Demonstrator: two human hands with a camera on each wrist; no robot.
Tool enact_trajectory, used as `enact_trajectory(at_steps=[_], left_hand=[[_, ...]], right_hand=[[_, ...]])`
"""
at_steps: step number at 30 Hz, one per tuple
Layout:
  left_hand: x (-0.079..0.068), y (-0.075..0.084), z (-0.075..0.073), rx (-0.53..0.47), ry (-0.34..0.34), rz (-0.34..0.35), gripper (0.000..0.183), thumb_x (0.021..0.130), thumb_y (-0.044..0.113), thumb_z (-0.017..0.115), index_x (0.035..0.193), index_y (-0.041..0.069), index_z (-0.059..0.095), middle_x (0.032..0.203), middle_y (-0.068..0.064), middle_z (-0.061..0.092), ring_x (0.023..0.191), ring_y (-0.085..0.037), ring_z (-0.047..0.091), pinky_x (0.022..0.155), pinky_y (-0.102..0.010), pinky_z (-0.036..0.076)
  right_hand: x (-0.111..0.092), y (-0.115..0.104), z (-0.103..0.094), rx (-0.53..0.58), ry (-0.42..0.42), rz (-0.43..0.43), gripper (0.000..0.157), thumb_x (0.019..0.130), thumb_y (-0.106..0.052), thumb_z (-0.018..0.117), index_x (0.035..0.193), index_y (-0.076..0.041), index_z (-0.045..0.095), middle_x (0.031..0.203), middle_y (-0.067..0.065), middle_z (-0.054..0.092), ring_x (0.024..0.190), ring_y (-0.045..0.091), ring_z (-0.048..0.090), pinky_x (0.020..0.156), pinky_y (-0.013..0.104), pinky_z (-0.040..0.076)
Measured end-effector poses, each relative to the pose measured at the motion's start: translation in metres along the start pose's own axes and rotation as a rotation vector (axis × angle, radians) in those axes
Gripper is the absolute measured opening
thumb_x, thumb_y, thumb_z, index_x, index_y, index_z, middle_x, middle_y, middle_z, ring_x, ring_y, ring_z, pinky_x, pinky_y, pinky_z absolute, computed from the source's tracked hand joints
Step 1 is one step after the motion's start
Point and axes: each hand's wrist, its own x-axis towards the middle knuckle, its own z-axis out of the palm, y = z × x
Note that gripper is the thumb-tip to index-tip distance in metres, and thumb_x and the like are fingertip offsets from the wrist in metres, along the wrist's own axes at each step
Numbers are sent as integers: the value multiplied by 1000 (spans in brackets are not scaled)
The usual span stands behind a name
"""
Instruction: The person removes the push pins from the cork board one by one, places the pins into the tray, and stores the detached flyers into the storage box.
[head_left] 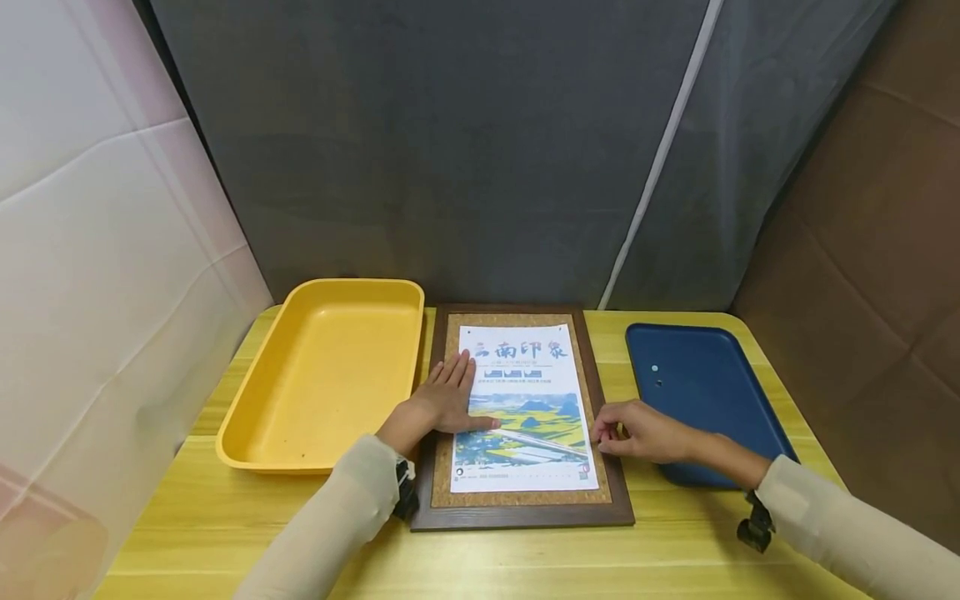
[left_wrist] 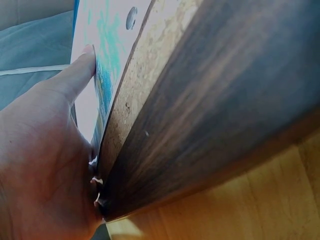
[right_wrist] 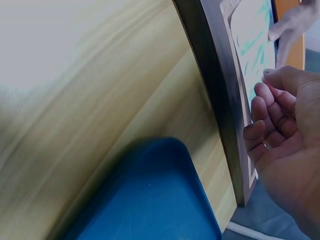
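Observation:
A printed poster [head_left: 517, 367] with blue lettering and a yellow-and-blue landscape lies on a brown-framed cork board [head_left: 525, 499]. My left hand [head_left: 447, 402] rests flat on the poster's left side, fingers and thumb spread. Its thumb lies over the printed landscape. By the poster's right edge is my right hand [head_left: 630, 429], its fingers curled and the thumb against the index finger. The right wrist view shows a tiny pale thing [right_wrist: 263, 79] at those fingertips, too small to name. Small dark dots show at the poster's top corners.
To the left stands a deep yellow tray [head_left: 322, 458]. A shallow blue tray [head_left: 708, 383] lies right of the board, with small round things [head_left: 655, 368] in it. All stand on a wooden table [head_left: 247, 533] with grey cloth [head_left: 420, 150] behind.

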Motion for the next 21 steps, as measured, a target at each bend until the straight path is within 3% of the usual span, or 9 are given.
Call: enact_trajectory(at_steps=[5, 21], left_hand=[[0, 0, 0, -4, 6, -7, 121, 91, 79, 56, 170, 3, 4, 178, -16, -5, 165, -34, -3, 132, -51, 2], [0, 1, -1, -7, 10, 4, 121, 91, 79, 56, 170, 2, 5, 178, -17, -4, 165, -34, -1, 132, -51, 4]], right_hand=[[1, -6, 6, -7, -24, -14, 7, 98, -2, 73, 100, -9, 74, 85, -8, 61, 76, 0, 52, 63, 28, 52], [0, -11, 22, -41, -51, 22, 12, 96, -1, 73, 95, -13, 74, 82, -11, 58, 71, -4, 50, 62, 18, 48]])
